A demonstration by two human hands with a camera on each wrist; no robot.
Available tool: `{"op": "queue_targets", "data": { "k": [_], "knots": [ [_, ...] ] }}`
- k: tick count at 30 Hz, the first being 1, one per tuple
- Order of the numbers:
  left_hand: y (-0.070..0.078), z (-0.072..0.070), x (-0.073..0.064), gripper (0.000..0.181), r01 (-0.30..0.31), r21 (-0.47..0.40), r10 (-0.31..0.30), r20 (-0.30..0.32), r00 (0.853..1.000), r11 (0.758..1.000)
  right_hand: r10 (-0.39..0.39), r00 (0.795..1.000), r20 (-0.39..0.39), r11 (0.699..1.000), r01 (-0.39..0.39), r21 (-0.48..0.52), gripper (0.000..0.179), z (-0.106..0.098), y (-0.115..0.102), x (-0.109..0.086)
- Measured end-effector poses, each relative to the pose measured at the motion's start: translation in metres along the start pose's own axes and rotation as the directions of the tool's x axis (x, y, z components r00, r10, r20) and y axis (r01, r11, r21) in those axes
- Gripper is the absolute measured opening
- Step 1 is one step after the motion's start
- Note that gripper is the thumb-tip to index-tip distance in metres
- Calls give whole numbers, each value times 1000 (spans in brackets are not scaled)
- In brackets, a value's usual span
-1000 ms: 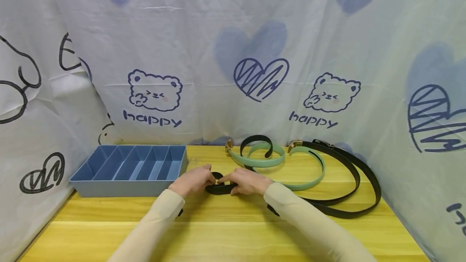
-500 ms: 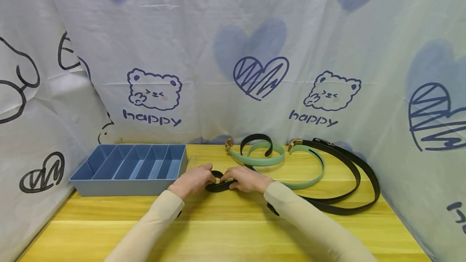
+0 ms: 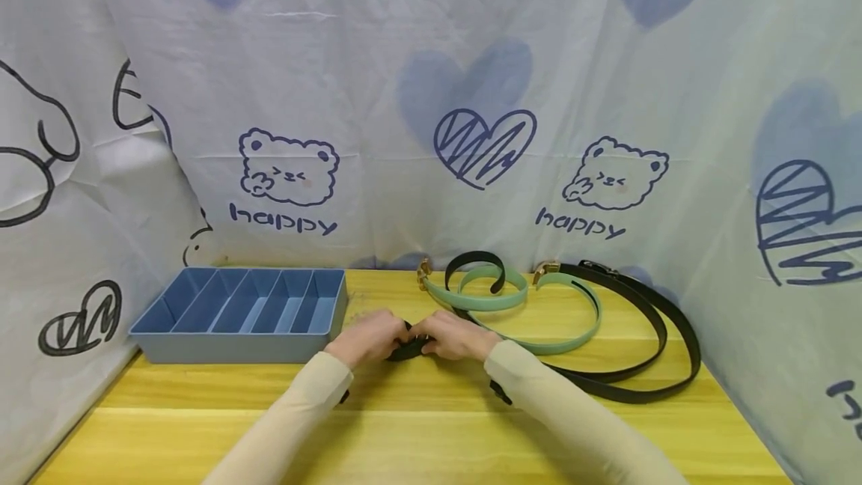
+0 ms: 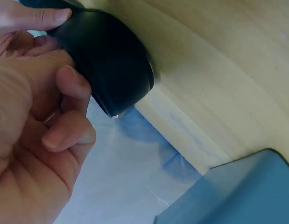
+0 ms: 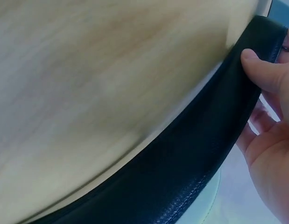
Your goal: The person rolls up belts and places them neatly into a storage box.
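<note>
Black belt (image 3: 407, 351) is pinched by left hand (image 3: 373, 337) and right hand (image 3: 454, 335), curled above the bench (image 3: 404, 432) near the blue tray (image 3: 229, 350); coil probably best wound snugly, edges level (far end unclear), so slack is avoided.

My right hand (image 5: 273, 140) grips a black strap (image 5: 181, 140). My thumb (image 5: 262, 71) bears flat on its broad face; my other fingers (image 5: 262, 120) sit behind it, partly hidden. From my grip, the strap runs in a smooth, shallow curve. Stitching (image 5: 184, 203) follows the margin nearer my palm. The opposite margin faces the pale wooden table (image 5: 88, 70), and the strap masks the table's edge. Beyond that edge lies pale cloth (image 5: 237, 200); a light green strip (image 5: 208, 200) shows between strap and cloth. Past the gripped section, a blue surface (image 5: 282, 11) is only partly visible.
</note>
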State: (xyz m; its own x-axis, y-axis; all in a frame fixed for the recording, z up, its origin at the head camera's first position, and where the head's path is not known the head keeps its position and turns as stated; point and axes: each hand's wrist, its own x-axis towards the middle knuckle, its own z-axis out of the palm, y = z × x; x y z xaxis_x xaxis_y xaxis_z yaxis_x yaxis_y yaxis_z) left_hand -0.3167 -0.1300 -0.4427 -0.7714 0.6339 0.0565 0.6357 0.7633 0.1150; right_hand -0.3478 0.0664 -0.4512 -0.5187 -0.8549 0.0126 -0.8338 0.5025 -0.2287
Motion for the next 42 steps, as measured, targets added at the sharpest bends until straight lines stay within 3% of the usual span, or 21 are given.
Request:
{"op": "queue_targets", "data": {
  "k": [5, 11, 16, 19, 22, 26, 31, 35, 42],
  "knots": [
    [-5, -1, -8, 12, 5, 7, -5, 5, 1000, 1000, 19, 998, 59, 999, -20, 29, 64, 0, -1, -2],
    [-7, -9, -16, 13, 28, 105, -32, 39, 999, 994, -10, 998, 66, 1000, 11, -29, 66, -3, -1, -4],
    [-13, -7, -20, 28, -60, 211, 62, -5, 998, 976, -19, 996, 82, 1000, 19, 6, 63, -6, 0, -4],
    [-16, -5, -22, 32, -125, 267, 141, -42, 989, 956, -13, 997, 82, 1000, 11, 26, 59, -7, 1, -3],
    [-17, -4, -22, 30, -149, 284, 169, -45, 985, 947, -9, 997, 76, 1000, 6, 30, 52, -7, 2, -1],
    [-14, -3, -21, 23, -104, 216, 109, -10, 994, 971, -11, 998, 57, 1000, 10, 21, 42, -5, 2, 1],
    [-7, -2, -23, 6, -38, 149, 46, -47, 998, 988, -18, 1000, -9, 1000, 18, -22, 37, -3, 2, 4],
    [-6, 2, -23, 14, -1, 143, 12, -82, 997, 990, -5, 1000, -18, 1000, 5, -19, 35, -1, 1, 5],
    [-12, 4, -21, 12, 35, 52, -34, -22, 999, 998, 29, 999, 25, 999, -30, 23, 32, 0, 1, 9]
  ]
}}
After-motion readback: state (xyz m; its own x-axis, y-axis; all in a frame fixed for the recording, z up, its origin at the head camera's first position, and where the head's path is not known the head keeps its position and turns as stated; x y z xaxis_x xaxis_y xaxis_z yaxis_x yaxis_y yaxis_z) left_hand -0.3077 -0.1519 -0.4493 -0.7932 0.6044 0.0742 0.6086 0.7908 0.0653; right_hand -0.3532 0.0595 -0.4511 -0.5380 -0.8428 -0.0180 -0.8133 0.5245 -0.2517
